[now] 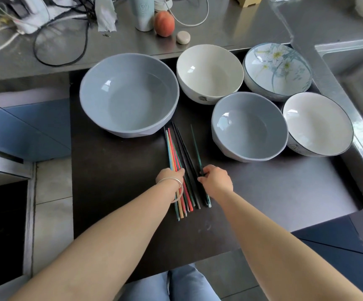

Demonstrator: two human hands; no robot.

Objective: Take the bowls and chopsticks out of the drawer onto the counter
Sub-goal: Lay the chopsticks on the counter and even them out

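Observation:
The dark drawer (111, 192) is pulled out below the steel counter (219, 29). In it stand a large grey-blue bowl (129, 94), a cream bowl (209, 72), a flowered bowl (277, 70), a smaller grey-blue bowl (249, 127) and a white dark-rimmed bowl (317, 123). A bundle of coloured and black chopsticks (179, 148) lies on the drawer floor. My left hand (169, 177) rests on the coloured sticks, fingers curled over them. My right hand (216, 179) pinches the dark green stick at the right side of the bundle.
On the counter behind are a peach (164, 23), a small pebble-like object (183, 37), a pale tumbler (142, 14), tangled cables (52, 40) and a cloth. A steel sink (358, 79) lies to the right. Blue cabinet fronts flank the drawer.

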